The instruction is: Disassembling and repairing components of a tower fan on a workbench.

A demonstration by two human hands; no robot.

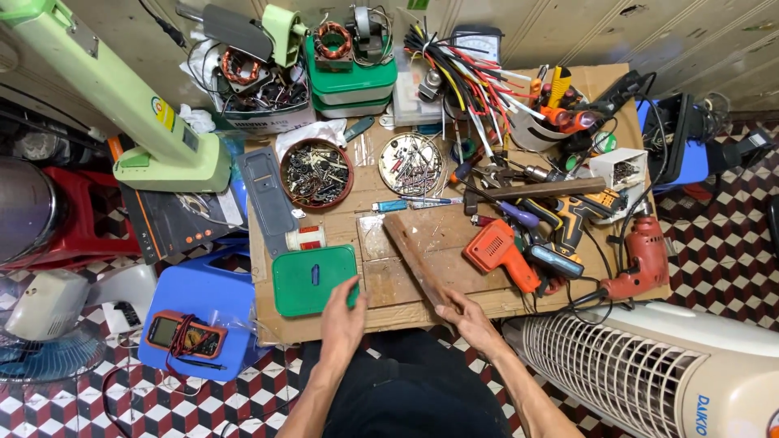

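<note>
My left hand [344, 318] rests at the near edge of a low cardboard-covered table [381, 243], its fingertips touching the right edge of a green plastic cover [312, 280]. My right hand [464, 316] holds the near end of a long brown wooden strip [414, 255] that lies diagonally across the table. A small white and red wire spool [307, 238] stands just beyond the green cover.
An orange drill [501, 253], a red drill [643, 261] and a yellow-black drill [568, 219] crowd the right side. Two bowls of screws [316, 172] [411, 165] sit farther back. A multimeter [185, 333] lies on a blue stool [211, 296]; a white tower fan [649, 365] lies at right.
</note>
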